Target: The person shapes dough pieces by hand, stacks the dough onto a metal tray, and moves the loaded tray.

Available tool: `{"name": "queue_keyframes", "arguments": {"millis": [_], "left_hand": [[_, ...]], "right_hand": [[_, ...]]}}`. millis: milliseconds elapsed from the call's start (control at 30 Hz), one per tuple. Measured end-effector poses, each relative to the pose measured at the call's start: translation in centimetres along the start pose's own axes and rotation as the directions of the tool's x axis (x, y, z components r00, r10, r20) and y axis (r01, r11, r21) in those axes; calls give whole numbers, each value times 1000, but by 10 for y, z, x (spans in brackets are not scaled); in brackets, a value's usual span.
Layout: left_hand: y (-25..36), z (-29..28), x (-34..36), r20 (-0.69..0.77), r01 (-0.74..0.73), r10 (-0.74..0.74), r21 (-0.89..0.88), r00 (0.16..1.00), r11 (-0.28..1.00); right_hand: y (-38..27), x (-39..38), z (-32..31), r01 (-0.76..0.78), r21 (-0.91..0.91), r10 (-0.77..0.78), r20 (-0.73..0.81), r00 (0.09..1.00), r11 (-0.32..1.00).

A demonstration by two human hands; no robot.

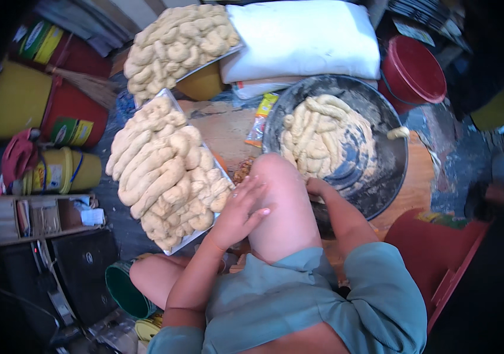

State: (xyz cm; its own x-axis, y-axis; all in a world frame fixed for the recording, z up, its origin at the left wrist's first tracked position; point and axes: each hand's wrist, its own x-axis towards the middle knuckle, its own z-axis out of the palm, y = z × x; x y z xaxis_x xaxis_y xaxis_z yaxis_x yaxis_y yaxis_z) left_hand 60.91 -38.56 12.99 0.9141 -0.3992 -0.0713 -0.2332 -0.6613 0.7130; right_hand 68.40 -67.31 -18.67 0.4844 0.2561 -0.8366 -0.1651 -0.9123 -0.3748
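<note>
My left hand (245,209) lies on my bare raised knee with its fingers apart, holding nothing. My right hand (318,189) reaches to the near side of a wide black basin (394,177). My knee hides its fingers, so I cannot tell what they hold. In the basin is a pile of pale dough ropes (317,138) on a floury bottom, and one short dough piece (398,133) lies over the right rim. Left of my knee, a tray (221,166) is heaped with long and twisted dough pieces (160,171).
A second loaded dough tray (181,44) stands at the back left, beside a big white sack (302,41). A bright packet (262,118) leans near the basin. Red bucket (414,71) stands back right; several buckets and a wooden box (42,217) line the left.
</note>
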Motion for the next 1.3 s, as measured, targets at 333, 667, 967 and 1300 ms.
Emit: {"name": "queue_keyframes", "arguments": {"millis": [333,667,967,1300], "left_hand": [[-2,-4,-16,2,-54,54,-13,999,998],[18,-4,32,16,21,-15,-472,1000,881],[95,-124,89,-482,-377,-265,-853,835,362],[-5,-317,57,-775,-508,-365,-620,517,598]], "right_hand": [[37,18,31,337,461,-273,-200,941,821],[-121,-205,-140,553,833,-664,-410,625,6],[-271,-259,-125,950,-15,-603,-776,184,310],[-322,-250,-41,882,32,-808,-388,444,469]]}}
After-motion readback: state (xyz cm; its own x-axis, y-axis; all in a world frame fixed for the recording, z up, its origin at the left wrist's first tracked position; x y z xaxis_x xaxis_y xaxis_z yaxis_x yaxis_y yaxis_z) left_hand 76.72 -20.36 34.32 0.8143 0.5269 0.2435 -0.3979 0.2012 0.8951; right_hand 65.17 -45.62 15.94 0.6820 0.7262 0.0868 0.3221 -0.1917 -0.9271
